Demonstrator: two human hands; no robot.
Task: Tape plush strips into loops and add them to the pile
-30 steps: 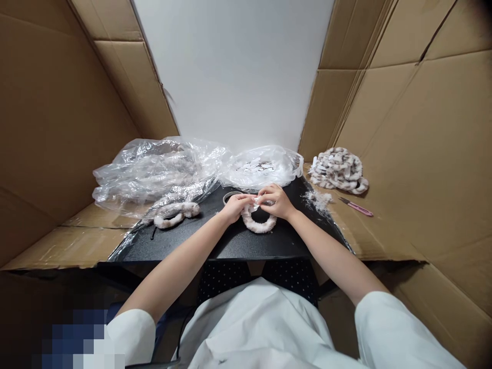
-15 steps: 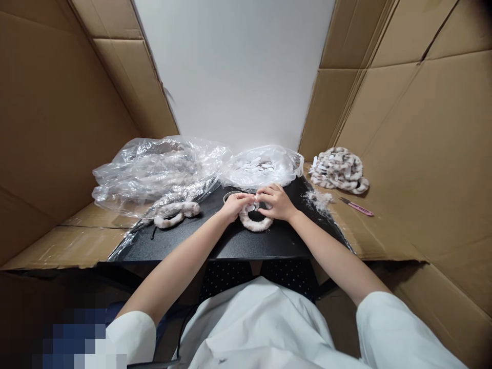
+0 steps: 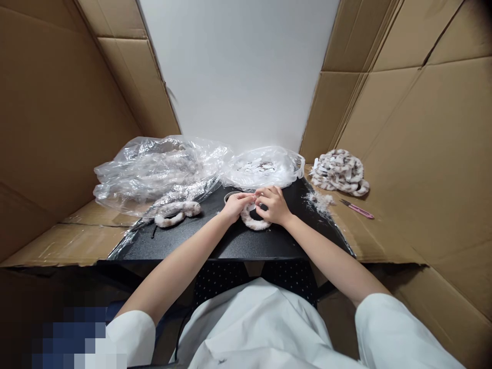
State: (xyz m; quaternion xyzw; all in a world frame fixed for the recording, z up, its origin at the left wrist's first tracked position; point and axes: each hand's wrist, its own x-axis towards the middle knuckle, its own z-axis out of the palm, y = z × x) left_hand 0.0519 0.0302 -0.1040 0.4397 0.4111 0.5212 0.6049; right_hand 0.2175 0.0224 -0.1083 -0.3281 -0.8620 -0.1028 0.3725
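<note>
A fluffy white-and-brown ring [image 3: 255,223] lies on the black table [image 3: 172,246] near its front edge. My left hand [image 3: 235,206] grips the upper left of the ring, thumb and fingers pressed together. My right hand [image 3: 273,206] is bent over the ring's upper right, its fingertips pinched close to the left ones. What the right fingertips hold is hidden. A small white tag shows beside the left fingers, and part of a pale thin loop [image 3: 227,196] sticks out behind the left hand.
Clear plastic bags hold fluffy pieces [image 3: 161,166] at left and white tags [image 3: 261,166] at centre. Loose fluffy rings [image 3: 171,214] lie front left. On the right are a pile of fluffy rings [image 3: 338,173], fluff scraps [image 3: 321,201] and pink thread snips [image 3: 357,208]. Cardboard walls [image 3: 434,143] stand on both sides.
Both hands stay at the ring. My right fingers have curled in slightly and shifted a little to the left. The view has tilted slightly; the other things lie as before.
</note>
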